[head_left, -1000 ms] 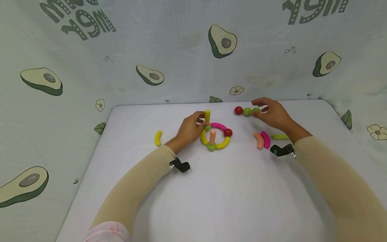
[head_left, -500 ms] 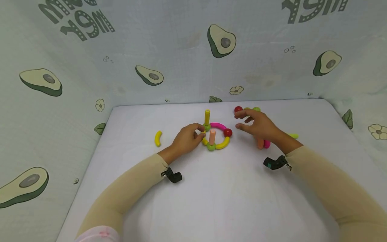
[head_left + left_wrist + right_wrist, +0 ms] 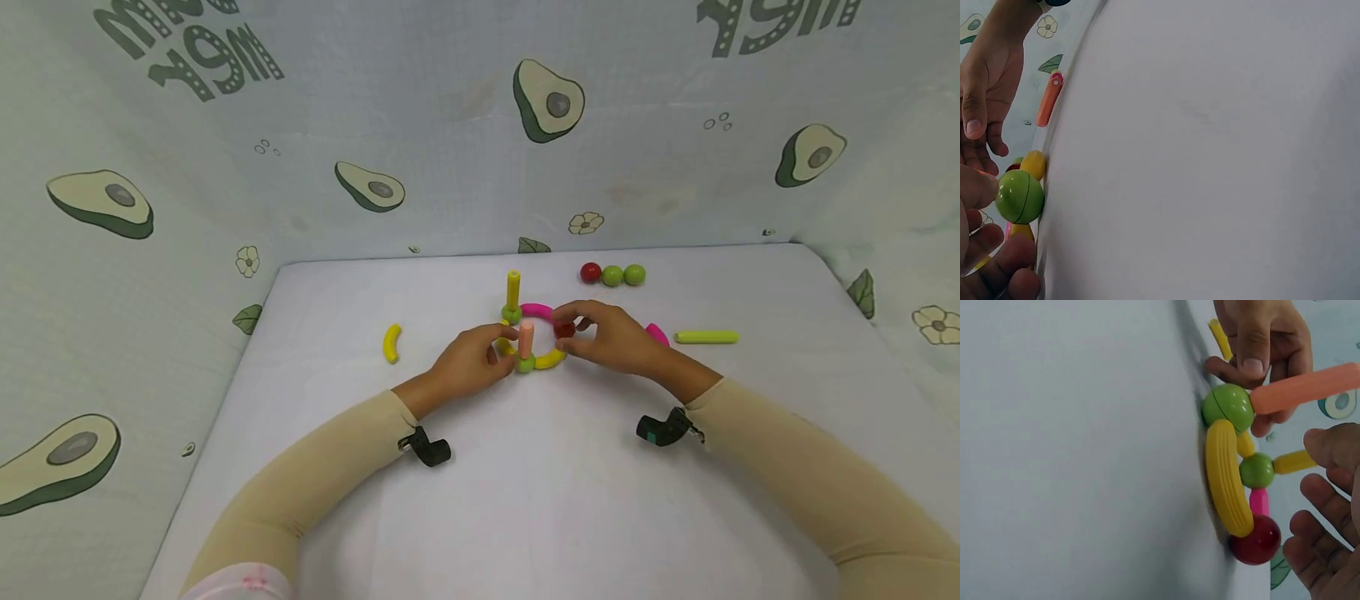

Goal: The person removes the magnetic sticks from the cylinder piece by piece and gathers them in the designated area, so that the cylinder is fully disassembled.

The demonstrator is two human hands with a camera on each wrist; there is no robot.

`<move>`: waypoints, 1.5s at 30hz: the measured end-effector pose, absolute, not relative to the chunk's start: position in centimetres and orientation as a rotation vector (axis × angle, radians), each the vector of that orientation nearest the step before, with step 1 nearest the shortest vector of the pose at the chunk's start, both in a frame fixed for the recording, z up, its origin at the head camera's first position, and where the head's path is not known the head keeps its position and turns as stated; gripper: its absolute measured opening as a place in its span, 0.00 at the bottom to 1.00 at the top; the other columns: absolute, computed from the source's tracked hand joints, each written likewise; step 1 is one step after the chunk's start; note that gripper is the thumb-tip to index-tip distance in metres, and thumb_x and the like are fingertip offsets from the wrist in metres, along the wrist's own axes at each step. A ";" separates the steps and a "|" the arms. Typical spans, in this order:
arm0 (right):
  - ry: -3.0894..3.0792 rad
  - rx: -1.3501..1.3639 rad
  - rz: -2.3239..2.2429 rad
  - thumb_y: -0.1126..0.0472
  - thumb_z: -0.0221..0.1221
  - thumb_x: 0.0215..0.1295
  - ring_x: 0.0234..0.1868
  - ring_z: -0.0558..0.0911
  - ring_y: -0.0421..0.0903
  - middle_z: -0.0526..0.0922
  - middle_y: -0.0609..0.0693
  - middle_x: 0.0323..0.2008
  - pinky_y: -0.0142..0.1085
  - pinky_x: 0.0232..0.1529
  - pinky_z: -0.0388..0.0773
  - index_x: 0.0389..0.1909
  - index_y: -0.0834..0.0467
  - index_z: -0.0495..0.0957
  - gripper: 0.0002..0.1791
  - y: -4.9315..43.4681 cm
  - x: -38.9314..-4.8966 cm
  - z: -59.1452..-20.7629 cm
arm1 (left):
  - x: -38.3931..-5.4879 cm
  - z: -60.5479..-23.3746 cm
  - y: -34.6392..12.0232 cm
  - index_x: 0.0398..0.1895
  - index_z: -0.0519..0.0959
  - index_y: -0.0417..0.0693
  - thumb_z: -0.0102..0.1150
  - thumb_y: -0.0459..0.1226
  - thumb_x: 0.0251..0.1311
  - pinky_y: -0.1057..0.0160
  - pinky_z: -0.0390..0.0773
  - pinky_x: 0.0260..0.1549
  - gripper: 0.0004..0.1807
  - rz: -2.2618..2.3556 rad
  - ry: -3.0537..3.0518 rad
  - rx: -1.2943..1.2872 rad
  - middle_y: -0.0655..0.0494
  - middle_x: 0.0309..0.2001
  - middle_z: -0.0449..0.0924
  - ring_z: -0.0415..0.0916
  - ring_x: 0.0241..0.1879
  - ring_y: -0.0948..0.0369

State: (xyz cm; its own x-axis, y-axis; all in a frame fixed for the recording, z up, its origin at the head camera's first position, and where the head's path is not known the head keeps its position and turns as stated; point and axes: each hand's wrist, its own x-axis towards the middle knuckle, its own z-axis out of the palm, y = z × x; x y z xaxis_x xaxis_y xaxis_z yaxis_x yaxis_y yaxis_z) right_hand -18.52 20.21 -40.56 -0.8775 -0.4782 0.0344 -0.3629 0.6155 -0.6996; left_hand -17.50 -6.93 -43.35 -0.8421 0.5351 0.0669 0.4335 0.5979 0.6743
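A ring of toy building rods and balls lies on the table, made of yellow curved rods (image 3: 1225,478), a pink curved rod (image 3: 537,311), green balls (image 3: 1227,407) and a red ball (image 3: 1255,540). An orange rod (image 3: 527,340) stands upright on the front green ball, and a yellow rod (image 3: 513,290) on the rear one. My left hand (image 3: 471,360) is beside the orange rod, thumb and fingers parted around the front green ball's side. Near the red ball, my right hand (image 3: 609,337) spreads its thumb and fingers without gripping; its fingers partly cover that ball in the head view.
A loose red ball (image 3: 590,272) and two green balls (image 3: 623,275) line the back of the table. To the right lie a pink curved rod (image 3: 657,335) and a lime rod (image 3: 707,337). A yellow curved rod (image 3: 392,343) lies left.
My left hand has left the upright yellow rod and come forward to the orange rod. My right hand has moved from the loose balls at the back leftward and forward to the ring's red ball.
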 end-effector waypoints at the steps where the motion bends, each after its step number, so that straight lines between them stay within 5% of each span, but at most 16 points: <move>1: 2.674 -0.715 -1.114 0.61 0.71 0.65 0.52 0.79 0.53 0.84 0.50 0.52 0.48 0.52 0.80 0.60 0.56 0.80 0.23 19.9 -18.4 -40.7 | -17.5 -43.4 -6.9 0.63 0.78 0.47 0.67 0.39 0.66 0.68 0.73 0.24 0.23 1.059 2.677 0.815 0.60 0.36 0.80 0.72 0.24 0.65; 18: 2.650 -0.753 -1.152 0.63 0.73 0.61 0.50 0.80 0.51 0.85 0.51 0.47 0.48 0.54 0.78 0.56 0.59 0.81 0.22 16.4 -17.4 -42.0 | -17.7 -44.0 -6.1 0.52 0.83 0.50 0.71 0.41 0.64 0.68 0.73 0.28 0.16 0.995 2.685 0.827 0.63 0.38 0.81 0.72 0.28 0.64; 35: 2.727 -0.656 -1.114 0.59 0.72 0.63 0.43 0.80 0.51 0.85 0.50 0.42 0.46 0.46 0.78 0.39 0.51 0.82 0.08 15.5 -17.0 -42.0 | -17.7 -44.1 -5.8 0.53 0.83 0.49 0.72 0.42 0.63 0.67 0.71 0.27 0.17 0.969 2.701 0.802 0.63 0.35 0.80 0.71 0.27 0.64; 45: 2.703 -0.616 -1.088 0.56 0.66 0.71 0.48 0.83 0.50 0.87 0.50 0.45 0.44 0.47 0.82 0.52 0.59 0.78 0.15 15.8 -17.1 -41.5 | -17.7 -44.1 -5.8 0.56 0.83 0.48 0.71 0.43 0.64 0.68 0.70 0.26 0.19 0.960 2.692 0.798 0.63 0.35 0.80 0.70 0.27 0.64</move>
State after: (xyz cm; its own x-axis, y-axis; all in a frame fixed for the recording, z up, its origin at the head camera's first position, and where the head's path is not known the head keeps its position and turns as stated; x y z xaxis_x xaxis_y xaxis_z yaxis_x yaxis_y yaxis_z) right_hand -17.07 15.76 -41.50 -0.9018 -0.4321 0.0024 -0.3133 0.6500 -0.6924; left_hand -17.65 -5.80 -44.15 -0.8413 0.5403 0.0153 0.4280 0.6487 0.6293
